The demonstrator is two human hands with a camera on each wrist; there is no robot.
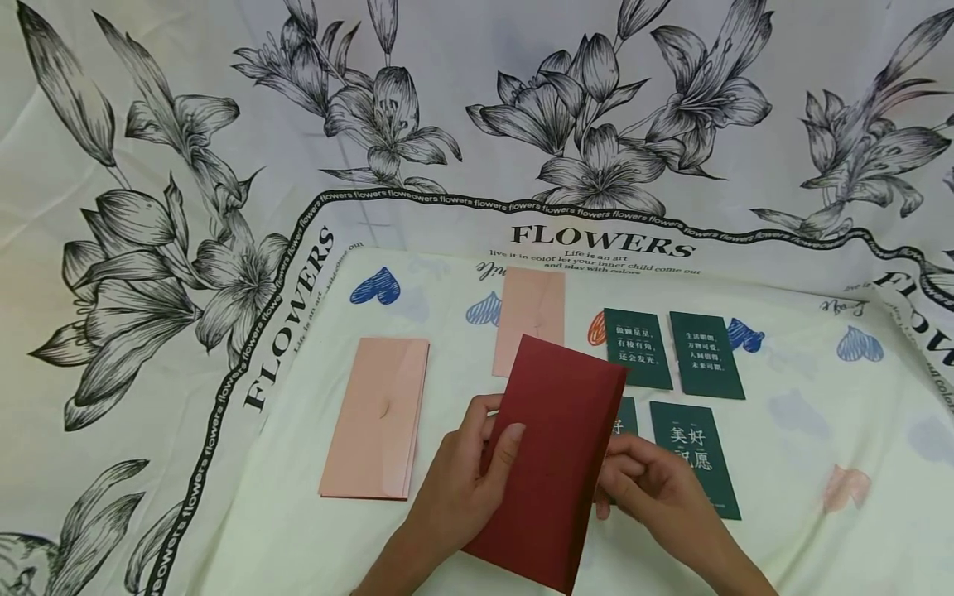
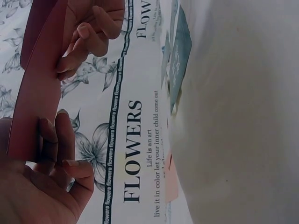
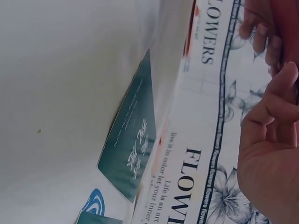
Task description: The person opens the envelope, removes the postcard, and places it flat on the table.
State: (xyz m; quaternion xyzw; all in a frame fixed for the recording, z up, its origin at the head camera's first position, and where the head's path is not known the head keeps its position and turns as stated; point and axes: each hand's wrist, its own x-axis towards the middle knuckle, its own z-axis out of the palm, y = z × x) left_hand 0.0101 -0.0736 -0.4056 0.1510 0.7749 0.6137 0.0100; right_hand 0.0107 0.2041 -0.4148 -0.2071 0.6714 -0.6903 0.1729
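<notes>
A dark red paper envelope (image 1: 555, 463) is held up, tilted, over the cloth in the head view. My left hand (image 1: 455, 488) grips its left side, thumb flat on the front and fingers behind. At the right edge, my right hand (image 1: 656, 488) has curled fingers pinching the paper. The left wrist view shows the red envelope (image 2: 39, 88) edge-on, its sides slightly apart, with the right hand (image 2: 91, 32) at its far end. In the right wrist view, the right hand (image 3: 275, 144) covers part of the red paper (image 3: 286, 28).
Pink envelopes (image 1: 368, 414) lie stacked at the left. Another pink envelope (image 1: 532, 306) lies behind the red one, partly covered. Several green cards with white writing, such as the upper right card (image 1: 706, 356) and lower right card (image 1: 701, 488), rest on the heart-patterned cloth (image 1: 782, 463).
</notes>
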